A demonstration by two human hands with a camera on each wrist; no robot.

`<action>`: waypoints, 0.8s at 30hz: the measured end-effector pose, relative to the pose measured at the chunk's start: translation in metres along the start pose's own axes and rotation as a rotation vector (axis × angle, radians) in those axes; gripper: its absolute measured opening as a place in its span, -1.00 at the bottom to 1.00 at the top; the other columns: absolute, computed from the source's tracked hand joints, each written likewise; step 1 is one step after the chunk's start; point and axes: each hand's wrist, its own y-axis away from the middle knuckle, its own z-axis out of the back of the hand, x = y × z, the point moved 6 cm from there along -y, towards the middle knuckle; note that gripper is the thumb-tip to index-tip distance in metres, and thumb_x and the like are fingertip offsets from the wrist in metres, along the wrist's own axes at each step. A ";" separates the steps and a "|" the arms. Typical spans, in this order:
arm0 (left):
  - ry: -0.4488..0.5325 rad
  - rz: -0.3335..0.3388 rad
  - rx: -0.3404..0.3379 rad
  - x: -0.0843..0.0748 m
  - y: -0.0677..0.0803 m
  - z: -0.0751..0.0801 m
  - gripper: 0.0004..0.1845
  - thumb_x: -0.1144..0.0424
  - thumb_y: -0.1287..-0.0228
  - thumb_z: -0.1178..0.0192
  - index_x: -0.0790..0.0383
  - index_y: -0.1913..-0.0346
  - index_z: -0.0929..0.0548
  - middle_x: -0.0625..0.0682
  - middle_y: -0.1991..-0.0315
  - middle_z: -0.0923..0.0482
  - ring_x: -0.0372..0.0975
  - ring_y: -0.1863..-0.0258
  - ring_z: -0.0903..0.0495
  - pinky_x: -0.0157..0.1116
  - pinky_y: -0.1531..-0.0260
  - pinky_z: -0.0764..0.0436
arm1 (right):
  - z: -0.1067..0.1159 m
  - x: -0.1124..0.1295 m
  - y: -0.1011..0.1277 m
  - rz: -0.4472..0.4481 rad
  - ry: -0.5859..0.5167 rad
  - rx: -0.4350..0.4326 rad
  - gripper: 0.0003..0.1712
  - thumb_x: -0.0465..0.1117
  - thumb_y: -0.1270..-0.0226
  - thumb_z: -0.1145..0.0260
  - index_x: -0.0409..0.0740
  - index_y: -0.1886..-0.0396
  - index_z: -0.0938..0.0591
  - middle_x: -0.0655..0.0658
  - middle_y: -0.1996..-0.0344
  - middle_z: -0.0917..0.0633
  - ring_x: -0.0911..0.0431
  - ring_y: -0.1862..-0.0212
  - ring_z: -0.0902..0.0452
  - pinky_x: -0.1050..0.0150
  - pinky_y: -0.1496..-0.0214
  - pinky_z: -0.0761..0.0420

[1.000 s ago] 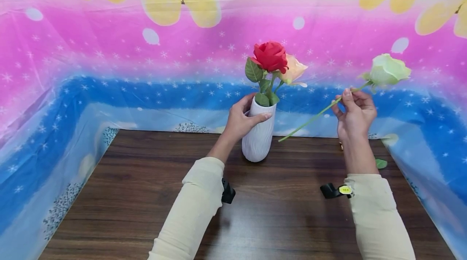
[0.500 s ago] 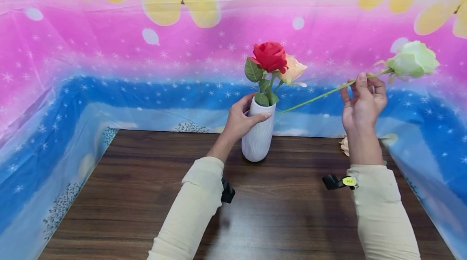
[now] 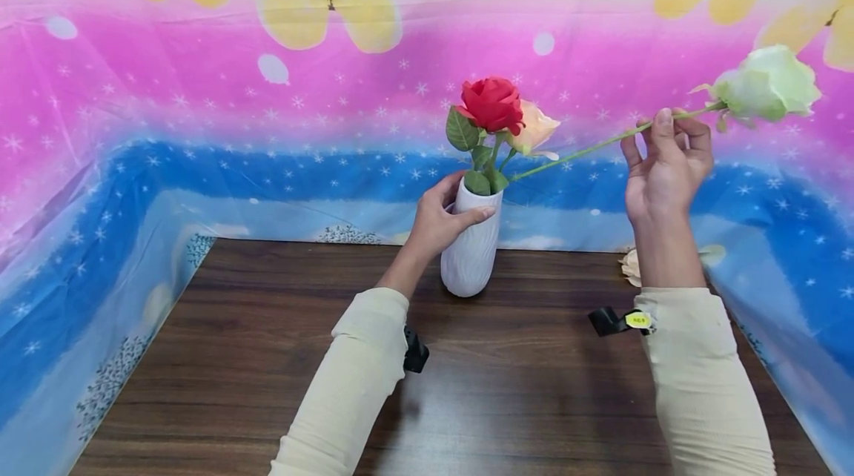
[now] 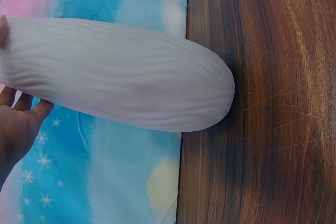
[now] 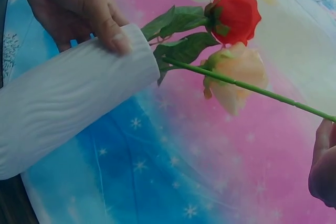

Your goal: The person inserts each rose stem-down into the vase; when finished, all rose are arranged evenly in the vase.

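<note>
Dark wood-grain table (image 3: 507,387) backed by a bright pink-and-blue printed cloth (image 3: 200,127). Two stems (a red rose (image 3: 492,104) and a peach one (image 3: 536,127)) already stand in the ribbed white ceramic vase (image 3: 470,253), which the left hand (image 3: 437,220) grips near its rim. The right hand (image 3: 667,168) pinches the thin green stem of a pale green fabric rose (image 3: 767,83), held aslant, its tip just at the vase mouth, seemingly not yet seated.

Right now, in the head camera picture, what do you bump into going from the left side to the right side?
Left hand gripping the white vase → red rose → peach rose → right hand pinching a green stem → pale green rose at the end of that stem.
</note>
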 end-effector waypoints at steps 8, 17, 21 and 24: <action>0.003 0.006 0.000 0.000 0.000 0.000 -0.19 0.13 -0.25 -0.45 0.10 -0.52 -0.35 0.12 -0.41 -0.49 0.02 -0.41 -0.50 0.03 -0.38 -0.52 | -0.019 -0.005 0.008 0.104 0.152 0.118 -0.89 -0.46 -0.22 -0.44 -0.29 0.36 -0.64 -0.17 0.43 -0.57 0.05 0.41 -0.69 0.20 0.41 -0.78; 0.000 0.008 -0.004 0.002 0.000 0.000 -0.19 0.13 -0.24 -0.45 0.10 -0.51 -0.35 0.13 -0.40 -0.49 0.02 -0.41 -0.50 0.02 -0.39 -0.51 | -0.035 -0.015 0.017 0.181 0.306 0.248 -0.94 -0.44 -0.29 -0.39 -0.27 0.33 -0.65 -0.14 0.45 -0.67 0.09 0.37 -0.70 0.23 0.31 -0.80; 0.003 0.004 -0.005 0.001 0.000 0.000 -0.20 0.13 -0.24 -0.46 0.09 -0.51 -0.36 0.13 -0.40 -0.49 0.02 -0.41 -0.50 0.02 -0.38 -0.52 | -0.038 -0.020 0.020 0.169 0.349 0.290 -0.95 -0.43 -0.29 -0.39 -0.26 0.33 -0.66 -0.13 0.45 -0.69 0.10 0.36 -0.71 0.24 0.29 -0.79; 0.005 0.001 -0.003 0.000 0.000 0.000 -0.19 0.14 -0.24 -0.46 0.10 -0.52 -0.35 0.13 -0.40 -0.49 0.02 -0.41 -0.50 0.02 -0.39 -0.51 | -0.038 -0.025 0.021 0.155 0.368 0.308 -0.96 -0.43 -0.27 -0.40 -0.26 0.32 -0.68 -0.12 0.45 -0.71 0.11 0.36 -0.73 0.24 0.29 -0.79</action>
